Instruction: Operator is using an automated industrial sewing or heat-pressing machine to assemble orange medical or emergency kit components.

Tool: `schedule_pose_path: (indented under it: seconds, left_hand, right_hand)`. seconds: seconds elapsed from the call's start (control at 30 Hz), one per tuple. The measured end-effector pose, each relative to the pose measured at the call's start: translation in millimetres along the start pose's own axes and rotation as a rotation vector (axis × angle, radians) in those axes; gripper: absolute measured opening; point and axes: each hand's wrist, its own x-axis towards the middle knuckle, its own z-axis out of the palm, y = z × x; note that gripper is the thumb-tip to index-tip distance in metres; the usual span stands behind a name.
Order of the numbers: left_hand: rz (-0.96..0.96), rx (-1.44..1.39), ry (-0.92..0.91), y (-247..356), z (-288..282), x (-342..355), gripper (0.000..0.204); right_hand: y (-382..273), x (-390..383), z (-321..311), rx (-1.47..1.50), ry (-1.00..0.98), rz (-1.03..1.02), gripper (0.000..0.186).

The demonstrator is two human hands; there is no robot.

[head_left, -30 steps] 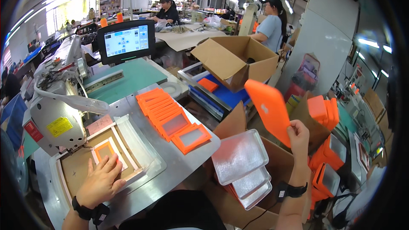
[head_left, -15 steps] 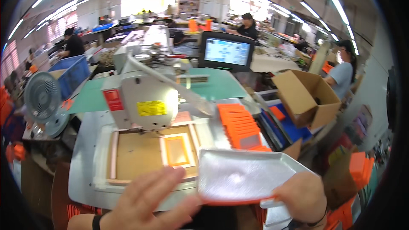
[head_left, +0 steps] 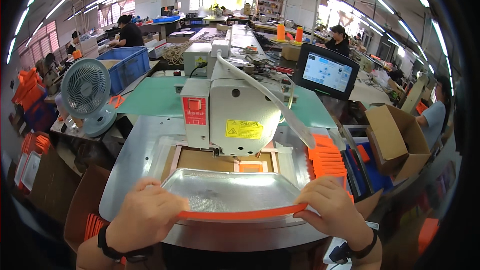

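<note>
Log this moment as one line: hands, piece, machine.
left hand: grips panel left end | right hand: grips panel right end | panel: silver, orange-edged, flat over frame | sewing machine: behind panel

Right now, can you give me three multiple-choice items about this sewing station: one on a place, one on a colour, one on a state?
1. Where is the small fan?
A. left of the sewing machine
B. on the cardboard box
C. under the screen

2. What colour is the near edge of the silver panel?
A. blue
B. orange
C. green

3. How is the panel held?
A. by the left hand only
B. by the left hand and right hand, one at each end
C. by nobody

Answers: 1 A, the fan stands at the table's left side. 2 B, an orange strip runs along that edge. 3 B, both hands grip its near corners.
</note>
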Motion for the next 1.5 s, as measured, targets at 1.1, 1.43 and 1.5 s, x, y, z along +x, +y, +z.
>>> schedule_pose_path:
  seconds: [1.1, 1.43, 1.5]
  left_hand:
    - [0.022, -0.007, -0.234, -46.3, 65.2, -13.2, 0.027]
    - [0.008, 0.009, -0.539, -45.2, 62.8, 26.8, 0.028]
    - [0.041, 0.002, -0.594, -53.4, 75.7, 47.4, 0.041]
  right_hand:
    - [32.0, -4.2, 81.8, -0.039, -0.148, -0.159, 0.018]
    - [35.5, -5.5, 84.5, -0.051, -0.218, -0.096, 0.015]
    - [33.7, -2.4, 81.3, -0.066, -0.232, -0.092, 0.013]
